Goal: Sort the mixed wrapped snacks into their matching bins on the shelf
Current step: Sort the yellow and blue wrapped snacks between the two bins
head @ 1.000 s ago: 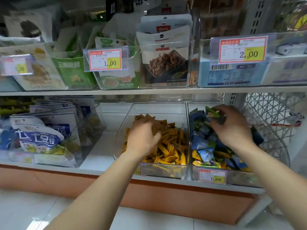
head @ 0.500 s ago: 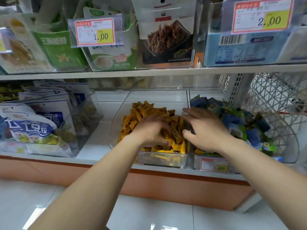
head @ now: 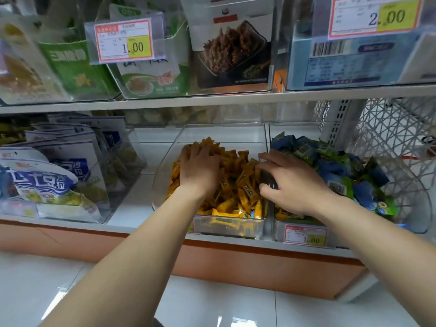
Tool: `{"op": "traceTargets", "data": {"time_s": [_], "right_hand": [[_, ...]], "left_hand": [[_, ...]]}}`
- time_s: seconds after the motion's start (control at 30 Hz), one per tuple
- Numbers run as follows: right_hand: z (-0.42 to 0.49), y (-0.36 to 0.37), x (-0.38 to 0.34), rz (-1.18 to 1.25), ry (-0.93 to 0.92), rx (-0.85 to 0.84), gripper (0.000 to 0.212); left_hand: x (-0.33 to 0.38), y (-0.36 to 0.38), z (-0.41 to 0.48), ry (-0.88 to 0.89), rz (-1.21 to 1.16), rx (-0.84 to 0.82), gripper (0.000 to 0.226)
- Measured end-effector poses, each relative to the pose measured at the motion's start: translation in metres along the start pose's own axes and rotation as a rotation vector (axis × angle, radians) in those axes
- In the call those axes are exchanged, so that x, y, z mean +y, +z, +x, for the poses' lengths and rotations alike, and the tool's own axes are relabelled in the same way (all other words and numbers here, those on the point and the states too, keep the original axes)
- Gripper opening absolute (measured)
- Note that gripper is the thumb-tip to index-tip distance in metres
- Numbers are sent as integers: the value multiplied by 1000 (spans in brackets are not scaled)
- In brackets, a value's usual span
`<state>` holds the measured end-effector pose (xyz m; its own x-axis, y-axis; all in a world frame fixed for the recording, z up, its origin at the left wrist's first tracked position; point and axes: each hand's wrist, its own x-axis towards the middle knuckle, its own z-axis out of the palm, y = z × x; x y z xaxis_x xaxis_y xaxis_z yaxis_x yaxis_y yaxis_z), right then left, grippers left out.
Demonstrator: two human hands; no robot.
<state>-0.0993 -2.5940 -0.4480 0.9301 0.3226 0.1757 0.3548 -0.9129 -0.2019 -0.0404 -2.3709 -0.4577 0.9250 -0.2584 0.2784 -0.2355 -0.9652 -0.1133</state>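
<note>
Over the yellow snacks [head: 240, 199], left hand [head: 200, 171] and right hand [head: 290, 182] rest, grips spread.

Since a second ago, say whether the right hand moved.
Yes. The right hand moved left, from over the blue-green bin to its wall beside the yellow bin.

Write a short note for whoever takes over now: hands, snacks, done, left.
Left hand: rests palm down on the yellow snacks in the middle bin.
Right hand: over the wall between that bin and the right bin of blue and green snacks; a hold cannot be seen.
Done: middle bin looks mostly yellow.
Left: yellow wrappers at the right bin's front.
</note>
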Motion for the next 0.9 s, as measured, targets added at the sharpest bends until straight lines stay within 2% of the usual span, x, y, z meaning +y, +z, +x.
{"op": "traceTargets", "data": {"time_s": [0.03, 0.07, 0.1, 0.13, 0.2, 0.3, 0.37, 0.43, 0.53, 0.6, 0.77, 0.9], "right_hand": [[0, 0, 0, 4, -1, 1, 54], [0, 0, 0, 10, 0, 3, 54], [1, -1, 0, 18, 1, 4, 55], [1, -1, 0, 26, 0, 3, 55], [2, 0, 0, 39, 0, -2, 55], [3, 0, 1, 48, 0, -1, 54], [3, -1, 1, 61, -5, -5, 53], [3, -2, 2, 72, -10, -9, 52], [2, -3, 3, 86, -11, -4, 50], [2, -2, 2, 92, -10, -8, 50], [3, -3, 2, 105, -3, -11, 50], [4, -3, 1, 120, 12, -6, 56]], "left_hand": [[6, -3, 0, 74, -45, 58, 32], [12, -7, -1, 152, -198, 81, 27], [19, -12, -3, 202, -416, 13, 19], [26, -14, -7, 233, -612, -136, 14], [37, -12, -18, 301, -762, -404, 15], [40, -4, -19, 328, -707, -560, 30], [36, -5, -13, 340, -554, -612, 29], [31, -3, -8, 370, -321, -600, 24], [32, 6, -7, 377, -94, -495, 33], [37, 12, -7, 382, -76, -503, 38], [40, 14, -5, 366, -329, -697, 35], [51, 18, -2, 350, -272, -733, 40]]}}
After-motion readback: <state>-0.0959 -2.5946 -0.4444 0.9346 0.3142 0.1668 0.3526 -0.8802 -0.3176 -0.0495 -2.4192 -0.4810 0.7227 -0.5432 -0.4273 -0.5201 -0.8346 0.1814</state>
